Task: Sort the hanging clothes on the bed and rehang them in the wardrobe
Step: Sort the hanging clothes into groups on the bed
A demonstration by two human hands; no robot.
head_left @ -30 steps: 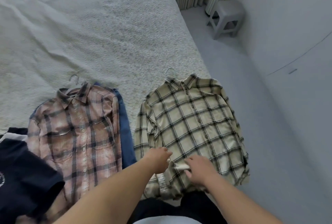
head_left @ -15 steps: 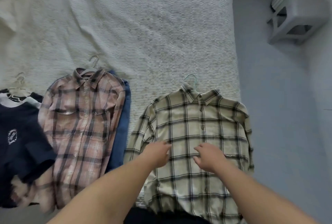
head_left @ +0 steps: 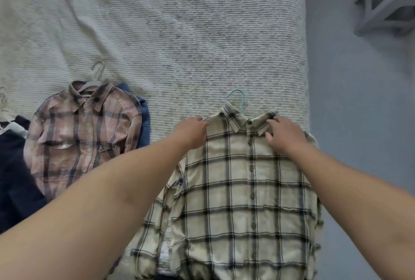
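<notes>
The cream shirt (head_left: 244,190) lies flat on the bed (head_left: 179,32), near the bed's right edge, with its buttons facing up. It lies long-ways, collar at the far end and hem at the near end, close to the person. A pale blue hanger (head_left: 238,97) pokes out just past the collar, with its hook pointing away. Both hands are up at the collar end. The left hand (head_left: 192,130) rests on the shirt's left shoulder, fingers bent down onto the cloth, but I cannot tell if it really grips. The right hand (head_left: 284,133) sits on the right side of the collar, and its fingers look like they pinch the collar tip. The hook is just beyond the hands, about the same way from each, so I think lifting the shirt by its top comes next. Left of the cream shirt lies a pink shirt (head_left: 83,136) on its own hanger, on top of something blue (head_left: 143,122). Dark clothes (head_left: 15,172) lie further left.
</notes>
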